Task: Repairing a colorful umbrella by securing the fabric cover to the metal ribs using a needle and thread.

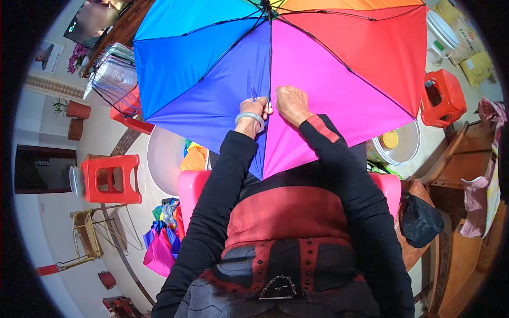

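Note:
A rainbow-coloured umbrella (pixel 328 90) is spread open in front of me with its inside facing up. Black metal ribs run out from its hub at the top of the view. At the rib between the purple and pink panels, my left hand (pixel 256 110), with a pale bangle on the wrist, is closed in a pinch on the umbrella rib. Some purple fabric or thread sticks up beside its fingers. Just to the right, over the pink panel, my right hand (pixel 292 104) is closed with fingers curled under. What it grips, if anything, is hidden.
Red plastic stools stand at left (pixel 112 179) and right (pixel 444 98). A large white basin (pixel 163 161) and a clear tub (pixel 408 143) flank my seat. Bundled colourful fabric (pixel 161 249) lies low on the left. Wooden furniture (pixel 466 175) is at right.

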